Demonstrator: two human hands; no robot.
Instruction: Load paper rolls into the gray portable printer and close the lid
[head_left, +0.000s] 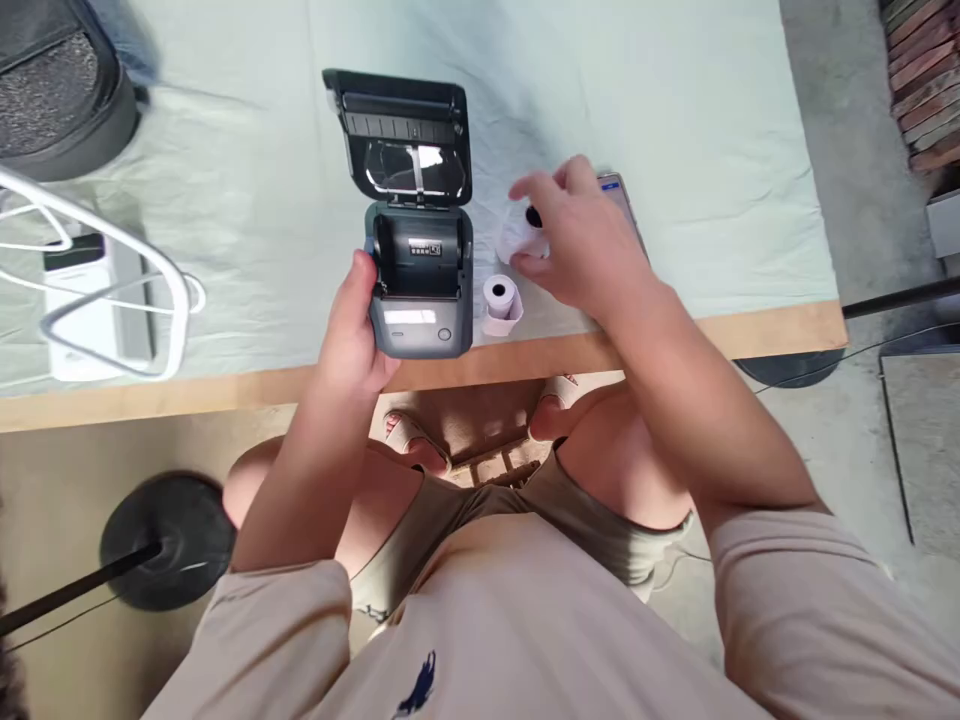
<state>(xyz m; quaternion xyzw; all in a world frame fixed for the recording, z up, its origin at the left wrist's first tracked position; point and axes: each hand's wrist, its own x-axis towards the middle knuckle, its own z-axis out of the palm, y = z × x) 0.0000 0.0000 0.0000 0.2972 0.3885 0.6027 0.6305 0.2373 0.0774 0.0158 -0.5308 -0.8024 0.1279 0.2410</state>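
At 1 table (720,200): 2 paper rolls (501,310), 1 open printer (420,275) in left hand (354,335).

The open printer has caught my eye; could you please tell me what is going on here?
The person's left hand holds the printer with its lid up and no roll in its bay. The right hand curls around a white roll; blur hides whether it grips. A second roll stands beside the printer.
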